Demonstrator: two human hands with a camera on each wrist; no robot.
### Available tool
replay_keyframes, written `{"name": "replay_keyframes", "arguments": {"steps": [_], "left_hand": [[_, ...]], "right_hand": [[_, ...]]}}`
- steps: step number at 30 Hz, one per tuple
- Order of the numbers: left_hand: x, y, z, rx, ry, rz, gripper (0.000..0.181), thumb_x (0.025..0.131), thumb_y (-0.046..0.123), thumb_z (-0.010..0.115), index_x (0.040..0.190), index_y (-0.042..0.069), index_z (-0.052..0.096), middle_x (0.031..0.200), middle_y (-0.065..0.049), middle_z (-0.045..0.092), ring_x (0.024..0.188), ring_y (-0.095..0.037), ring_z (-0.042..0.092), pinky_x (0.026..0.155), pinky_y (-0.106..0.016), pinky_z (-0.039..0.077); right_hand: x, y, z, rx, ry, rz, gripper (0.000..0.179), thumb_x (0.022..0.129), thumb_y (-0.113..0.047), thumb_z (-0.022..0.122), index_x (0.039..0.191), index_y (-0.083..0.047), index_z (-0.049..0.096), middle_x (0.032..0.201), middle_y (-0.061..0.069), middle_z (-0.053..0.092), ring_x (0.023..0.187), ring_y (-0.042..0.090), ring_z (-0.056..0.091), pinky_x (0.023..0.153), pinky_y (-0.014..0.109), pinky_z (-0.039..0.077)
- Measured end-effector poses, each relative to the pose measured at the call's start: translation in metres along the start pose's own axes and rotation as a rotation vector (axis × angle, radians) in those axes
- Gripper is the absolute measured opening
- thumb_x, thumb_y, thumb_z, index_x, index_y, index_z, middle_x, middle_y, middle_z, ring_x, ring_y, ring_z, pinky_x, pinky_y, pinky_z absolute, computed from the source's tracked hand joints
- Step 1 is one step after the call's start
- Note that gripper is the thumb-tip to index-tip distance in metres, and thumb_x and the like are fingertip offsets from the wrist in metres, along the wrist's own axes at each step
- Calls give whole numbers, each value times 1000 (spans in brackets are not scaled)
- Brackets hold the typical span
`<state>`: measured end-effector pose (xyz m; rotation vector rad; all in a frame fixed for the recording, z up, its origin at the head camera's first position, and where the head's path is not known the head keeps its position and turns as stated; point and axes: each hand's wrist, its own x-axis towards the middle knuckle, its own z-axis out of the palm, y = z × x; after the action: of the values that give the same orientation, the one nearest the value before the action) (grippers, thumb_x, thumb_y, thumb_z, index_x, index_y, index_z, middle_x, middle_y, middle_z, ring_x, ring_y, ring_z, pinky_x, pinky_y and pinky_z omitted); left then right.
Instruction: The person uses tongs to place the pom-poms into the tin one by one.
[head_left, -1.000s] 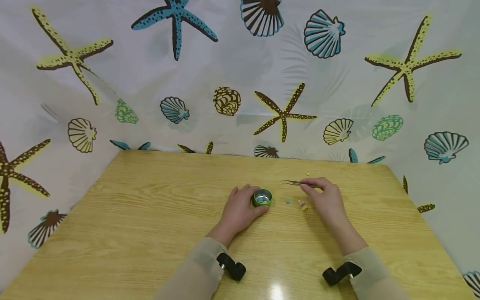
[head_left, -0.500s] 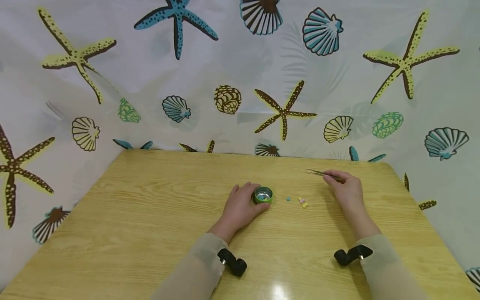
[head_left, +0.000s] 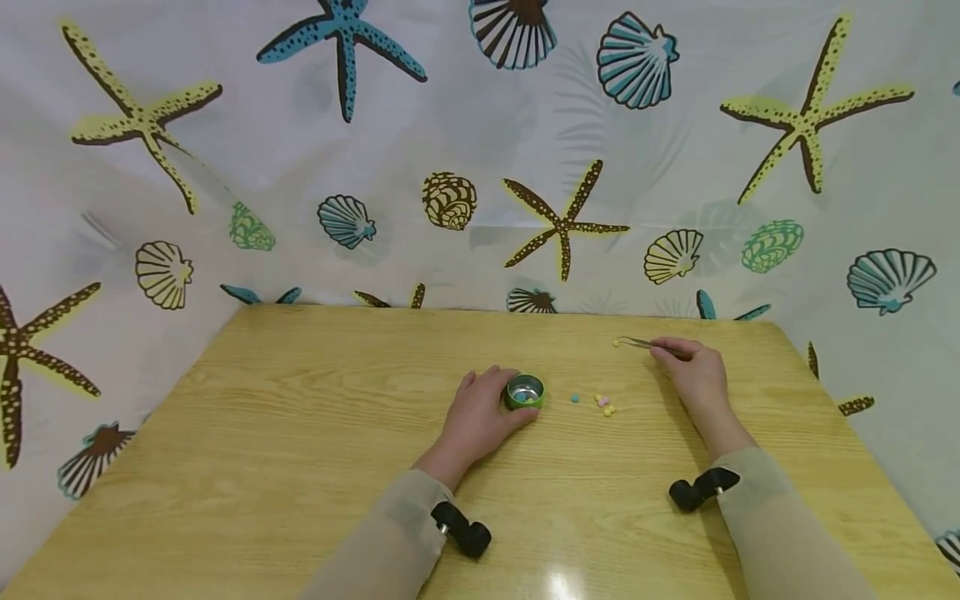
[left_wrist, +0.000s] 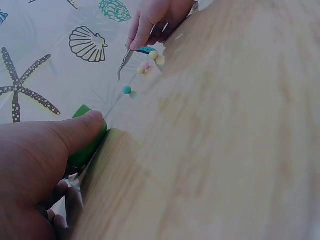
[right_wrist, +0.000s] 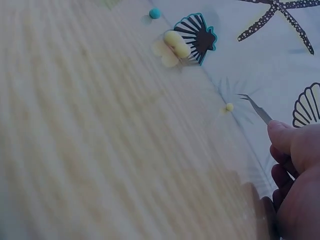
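My left hand (head_left: 483,417) holds a small round green tin (head_left: 526,392) from its left side, thumb and fingers around the wall. Blue and yellow beads lie inside the tin. In my right hand (head_left: 697,371) I pinch thin tweezers (head_left: 645,342) with a bent tip. The tips are slightly apart, close above a lone yellow bead (right_wrist: 229,107) in the right wrist view. A blue bead (head_left: 575,398) sits on the table right of the tin. Further right is a cluster of yellow beads (head_left: 608,411) with a pink bead (left_wrist: 145,64).
The wooden table (head_left: 315,433) runs back to a white curtain (head_left: 420,125) printed with starfish and shells, which also hangs at both sides. A black camera mount (head_left: 463,531) is on the left sleeve, another mount (head_left: 703,489) on the right.
My right hand with the tweezers has moved right and back, from beside the bead cluster to the lone yellow bead. The left hand stays on the tin.
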<state>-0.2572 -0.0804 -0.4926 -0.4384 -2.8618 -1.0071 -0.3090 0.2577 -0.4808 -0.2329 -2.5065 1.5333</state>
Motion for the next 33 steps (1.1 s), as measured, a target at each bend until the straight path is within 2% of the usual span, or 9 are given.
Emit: {"name": "replay_keyframes", "arguments": {"steps": [11, 21, 33], "left_hand": [[-2, 1, -2, 5, 2, 5, 64, 100, 38, 86, 150, 4, 65, 152, -16, 65, 156, -38, 45, 137, -54, 16], [8, 1, -6, 13, 1, 17, 65, 101, 39, 85, 151, 4, 64, 154, -15, 64, 157, -37, 45, 137, -52, 15], [-1, 3, 0, 1, 1, 20, 61, 100, 37, 86, 148, 5, 65, 152, -15, 66, 156, -38, 45, 136, -55, 17]], "right_hand": [[4, 2, 3, -32, -11, -16, 35, 110, -24, 74, 137, -3, 78, 143, 20, 70, 139, 37, 60, 118, 51, 49], [13, -2, 5, -89, -7, -21, 33, 110, -23, 73, 136, -2, 78, 144, 20, 70, 140, 38, 59, 120, 52, 47], [11, 3, 7, -185, 9, 2, 31, 111, -26, 72, 132, -4, 80, 138, 20, 73, 135, 40, 62, 118, 55, 46]]}}
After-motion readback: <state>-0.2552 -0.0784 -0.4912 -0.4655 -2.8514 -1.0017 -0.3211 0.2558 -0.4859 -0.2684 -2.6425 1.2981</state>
